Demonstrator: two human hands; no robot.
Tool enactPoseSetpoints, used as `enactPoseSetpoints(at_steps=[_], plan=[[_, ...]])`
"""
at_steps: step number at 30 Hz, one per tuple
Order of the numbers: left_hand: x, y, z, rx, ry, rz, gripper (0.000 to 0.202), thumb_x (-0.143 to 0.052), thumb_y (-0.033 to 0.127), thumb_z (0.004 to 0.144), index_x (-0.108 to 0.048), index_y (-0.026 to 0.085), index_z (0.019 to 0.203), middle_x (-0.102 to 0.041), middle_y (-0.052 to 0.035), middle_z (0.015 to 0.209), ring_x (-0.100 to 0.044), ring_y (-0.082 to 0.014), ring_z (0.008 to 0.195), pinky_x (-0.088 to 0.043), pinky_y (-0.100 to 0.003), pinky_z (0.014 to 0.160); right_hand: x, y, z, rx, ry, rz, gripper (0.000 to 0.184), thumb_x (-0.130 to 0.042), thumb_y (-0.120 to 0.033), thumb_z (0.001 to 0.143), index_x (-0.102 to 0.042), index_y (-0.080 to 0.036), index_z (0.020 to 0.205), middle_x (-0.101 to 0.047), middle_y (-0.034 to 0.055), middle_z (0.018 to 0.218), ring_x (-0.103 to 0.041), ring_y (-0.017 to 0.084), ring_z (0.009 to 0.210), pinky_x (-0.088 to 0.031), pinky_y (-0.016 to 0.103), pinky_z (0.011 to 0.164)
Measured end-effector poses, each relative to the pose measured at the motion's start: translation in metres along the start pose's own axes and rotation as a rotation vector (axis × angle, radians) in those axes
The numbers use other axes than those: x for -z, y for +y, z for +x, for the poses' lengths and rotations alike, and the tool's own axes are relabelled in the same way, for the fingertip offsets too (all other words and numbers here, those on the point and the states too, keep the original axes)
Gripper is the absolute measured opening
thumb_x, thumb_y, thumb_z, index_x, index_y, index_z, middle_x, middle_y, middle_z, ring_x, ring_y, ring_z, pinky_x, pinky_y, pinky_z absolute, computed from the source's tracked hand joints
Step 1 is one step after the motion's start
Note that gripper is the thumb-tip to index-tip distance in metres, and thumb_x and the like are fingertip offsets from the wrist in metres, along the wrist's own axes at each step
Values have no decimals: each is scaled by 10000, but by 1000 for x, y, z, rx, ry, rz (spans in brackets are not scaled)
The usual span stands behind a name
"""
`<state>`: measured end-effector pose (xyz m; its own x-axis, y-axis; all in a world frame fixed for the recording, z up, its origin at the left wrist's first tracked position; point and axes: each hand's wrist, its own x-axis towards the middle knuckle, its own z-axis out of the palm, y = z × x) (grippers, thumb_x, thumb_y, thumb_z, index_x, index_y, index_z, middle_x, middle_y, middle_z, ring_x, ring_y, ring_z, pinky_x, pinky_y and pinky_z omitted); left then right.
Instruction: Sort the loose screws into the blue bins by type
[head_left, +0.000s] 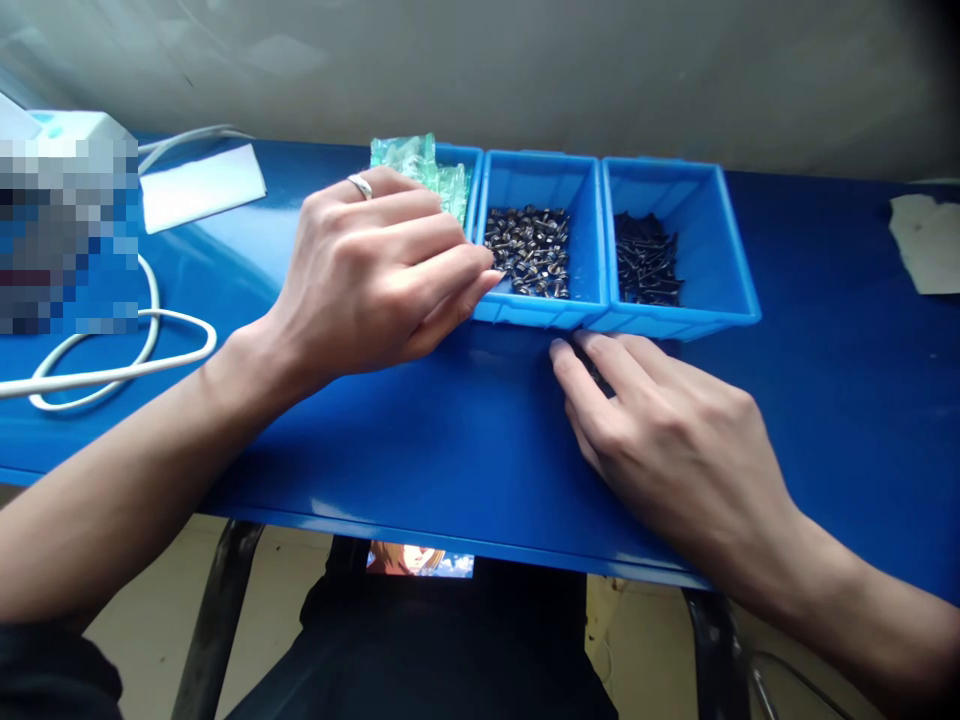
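Note:
Three blue bins stand side by side. The middle bin (547, 313) holds many short metal screws with hex-type heads (532, 250); the right bin (712, 240) holds long dark screws (645, 262). Small clear-green plastic bags (409, 155) lie in the left bin (457, 155), partly behind my left hand (382, 265). That hand wears a ring and has its fingers pressed together, thumb and fingertips at the middle bin's left front corner; anything inside the pinch is hidden. My right hand (667, 425) rests on the table before the bins, fingers curled, with something small and dark partly showing beneath them.
A white cable (187, 320) loops over the blue table (420, 450) at left, near a white paper (202, 188) and a blurred-out area. Another pale paper piece (928, 243) lies far right. A lit screen (420, 560) shows below the table edge, above my lap.

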<state>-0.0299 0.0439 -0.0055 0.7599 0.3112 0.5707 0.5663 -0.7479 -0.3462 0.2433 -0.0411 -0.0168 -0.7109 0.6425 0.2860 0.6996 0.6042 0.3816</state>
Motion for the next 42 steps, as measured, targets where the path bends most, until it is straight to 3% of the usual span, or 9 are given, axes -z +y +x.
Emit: enactPoseSetpoints(at_steps=[5,11,20,28,32,35,38,40,42], plan=[[-1,0,-1,13,8,-5,211,-555,307,1101,-721,191,1041,-765,-8,917,-777,-210,870,-680,-446,820,1,-5,0,12,36,-3,278,-680,3,931,-750,12,1200,-762,148,968,-739,295,834,-546,391,651],[-1,-2,-3,-31,38,-17,123,-631,282,1066,-699,183,1088,-787,-18,980,-774,-205,885,-682,-425,838,1,-16,-4,0,41,-17,343,-665,21,934,-745,83,1261,-768,291,1237,-785,367,1034,-657,422,836],[-3,0,-2,-17,91,-43,95,-650,268,1025,-698,198,1068,-790,-3,959,-781,-213,851,-688,-430,813,0,-15,0,67,142,158,281,-652,27,952,-782,33,1200,-769,291,1241,-784,351,1031,-657,408,798],[-4,0,-3,-14,82,-39,85,-650,267,1038,-696,200,1063,-801,-18,978,-770,-216,854,-669,-434,811,-10,-7,9,144,263,422,177,-667,6,971,-767,4,1118,-777,202,1059,-737,263,942,-653,405,825],[-2,-1,-3,-10,48,-52,149,-612,297,1070,-719,194,1055,-787,-23,945,-758,-210,851,-653,-436,814,-14,-6,8,78,350,537,256,-676,38,954,-736,25,1203,-753,234,1173,-745,255,1019,-658,399,902],[-1,-1,-2,52,-15,-86,233,-564,323,1099,-740,187,1027,-776,-29,921,-762,-213,873,-643,-471,863,-10,-4,8,18,342,597,198,-663,14,978,-744,-14,1156,-728,246,1276,-739,234,1084,-648,376,970],[-1,-1,-2,75,-59,-100,281,-531,335,1114,-744,178,1022,-771,-31,923,-769,-217,907,-636,-493,899,-3,3,10,-47,354,689,121,-725,-41,975,-748,-73,1089,-757,165,1155,-745,198,1022,-640,338,911],[-1,-1,-2,52,-26,-94,260,-539,328,1108,-737,176,1036,-773,-28,925,-782,-225,912,-643,-480,880,1,12,11,-133,364,745,116,-762,-60,960,-742,-130,1051,-772,94,1060,-745,169,945,-632,326,860],[-1,-1,-2,37,8,-82,242,-546,323,1106,-732,183,1041,-775,-24,921,-790,-226,904,-649,-460,855,3,26,12,-215,400,757,143,-774,-72,951,-741,-167,1053,-776,90,1064,-746,185,948,-639,351,831]])
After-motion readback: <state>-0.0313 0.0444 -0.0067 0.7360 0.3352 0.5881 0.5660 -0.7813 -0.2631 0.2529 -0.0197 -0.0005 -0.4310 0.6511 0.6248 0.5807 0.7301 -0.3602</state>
